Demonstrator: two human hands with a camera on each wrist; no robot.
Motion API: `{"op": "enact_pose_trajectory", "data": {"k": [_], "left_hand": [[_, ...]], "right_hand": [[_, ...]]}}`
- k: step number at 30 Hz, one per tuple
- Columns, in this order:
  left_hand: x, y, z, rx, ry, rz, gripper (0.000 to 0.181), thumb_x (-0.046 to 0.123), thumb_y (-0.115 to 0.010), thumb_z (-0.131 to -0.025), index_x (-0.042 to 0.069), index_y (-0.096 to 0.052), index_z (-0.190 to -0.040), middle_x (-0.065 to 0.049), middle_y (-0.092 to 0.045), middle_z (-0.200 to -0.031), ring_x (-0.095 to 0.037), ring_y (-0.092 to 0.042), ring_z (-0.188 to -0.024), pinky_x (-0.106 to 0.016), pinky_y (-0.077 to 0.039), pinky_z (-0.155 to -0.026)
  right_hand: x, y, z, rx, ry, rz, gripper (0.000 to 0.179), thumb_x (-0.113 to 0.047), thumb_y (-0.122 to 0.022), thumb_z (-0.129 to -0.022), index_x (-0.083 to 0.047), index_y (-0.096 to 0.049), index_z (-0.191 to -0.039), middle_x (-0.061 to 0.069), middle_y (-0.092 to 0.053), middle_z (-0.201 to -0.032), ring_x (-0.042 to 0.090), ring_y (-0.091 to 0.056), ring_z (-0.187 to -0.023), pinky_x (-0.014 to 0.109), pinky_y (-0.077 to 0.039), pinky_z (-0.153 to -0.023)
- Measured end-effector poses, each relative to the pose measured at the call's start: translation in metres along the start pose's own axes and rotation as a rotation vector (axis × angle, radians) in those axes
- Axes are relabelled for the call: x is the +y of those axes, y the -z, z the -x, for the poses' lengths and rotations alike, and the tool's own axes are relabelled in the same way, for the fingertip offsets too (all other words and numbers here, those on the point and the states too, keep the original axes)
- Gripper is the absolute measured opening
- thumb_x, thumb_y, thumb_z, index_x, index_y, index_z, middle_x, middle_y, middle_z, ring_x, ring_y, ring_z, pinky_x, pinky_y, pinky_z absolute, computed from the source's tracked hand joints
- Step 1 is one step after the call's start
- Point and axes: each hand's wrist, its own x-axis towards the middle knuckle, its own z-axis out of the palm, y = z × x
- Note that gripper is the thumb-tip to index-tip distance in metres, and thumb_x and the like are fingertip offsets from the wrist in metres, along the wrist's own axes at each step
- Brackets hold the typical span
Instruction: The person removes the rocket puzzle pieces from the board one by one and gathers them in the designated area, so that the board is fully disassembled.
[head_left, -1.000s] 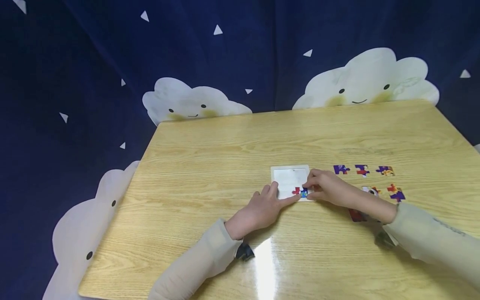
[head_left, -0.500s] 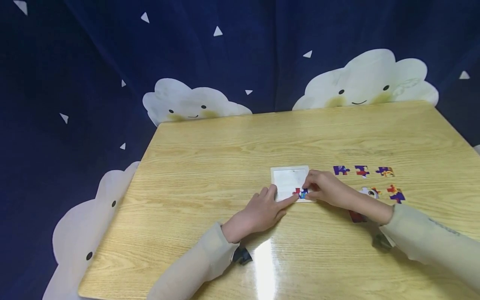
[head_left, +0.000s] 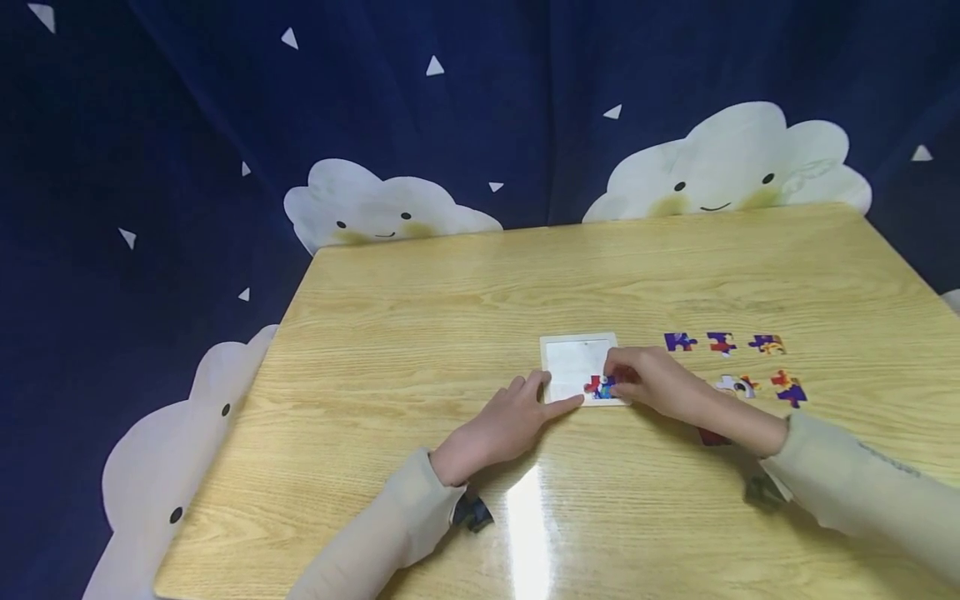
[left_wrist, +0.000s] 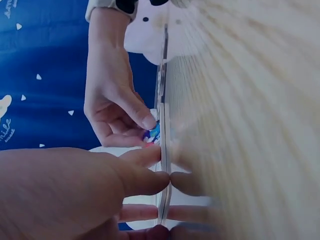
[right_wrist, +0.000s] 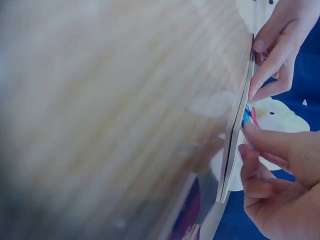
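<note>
A white puzzle tray (head_left: 577, 337) lies flat on the table, with a red puzzle piece (head_left: 592, 385) and a blue puzzle piece (head_left: 609, 388) side by side at its near right corner. My right hand (head_left: 660, 385) pinches the blue piece between thumb and fingers; its thumb shows against the piece in both wrist views. At the tray's near left corner, my left hand (head_left: 501, 427) rests with fingers spread, one finger along the left rim and the thumb on the near rim. The fingers of the right hand partly hide the blue piece.
Right of the tray lie loose puzzle pieces: a back row with a purple piece (head_left: 679, 342), a red-purple piece (head_left: 722, 342) and a purple-orange one (head_left: 768, 343). Nearer are a white piece with an eye (head_left: 738, 384), a red-purple piece (head_left: 789, 390) and a dark red piece (head_left: 712, 437) partly under the right forearm.
My left hand has slid left, its thumb drawing back from beside the pieces to the tray's near rim. The right hand stays at the blue piece, with its fingers shifted slightly.
</note>
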Motion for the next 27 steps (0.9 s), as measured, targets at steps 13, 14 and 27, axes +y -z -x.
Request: {"op": "enact_pose_trajectory", "data": {"k": [13, 14, 27], "left_hand": [[-0.004, -0.001, 0.001, 0.002, -0.024, 0.024, 0.065, 0.003, -0.046, -0.100, 0.044, -0.035, -0.149, -0.012, -0.036, -0.145, -0.018, -0.044, -0.090, -0.025, -0.039, -0.066], [-0.004, 0.000, 0.001, 0.006, -0.025, 0.025, 0.065, 0.003, -0.046, -0.099, 0.044, -0.035, -0.149, -0.012, -0.036, -0.145, -0.017, -0.043, -0.089, -0.025, -0.038, -0.065], [-0.006, 0.001, 0.003, 0.039, -0.050, 0.043, 0.064, 0.000, -0.045, -0.099, 0.040, -0.038, -0.149, -0.015, -0.038, -0.144, -0.019, -0.045, -0.090, -0.026, -0.039, -0.065]], "right_hand": [[0.013, 0.024, 0.033, 0.056, -0.207, -0.222, 0.008, -0.016, -0.070, -0.089, -0.012, -0.074, -0.095, 0.003, -0.070, -0.085, 0.006, -0.056, -0.064, 0.024, -0.047, -0.056], [0.015, 0.027, 0.037, 0.053, -0.232, -0.240, 0.010, -0.017, -0.070, -0.090, -0.011, -0.074, -0.097, 0.004, -0.070, -0.085, 0.009, -0.056, -0.062, 0.025, -0.047, -0.055], [0.038, 0.054, 0.090, 0.101, -0.318, -0.177, 0.013, -0.017, -0.070, -0.090, -0.010, -0.073, -0.101, -0.013, -0.069, -0.086, 0.004, -0.060, -0.070, 0.024, -0.048, -0.059]]}}
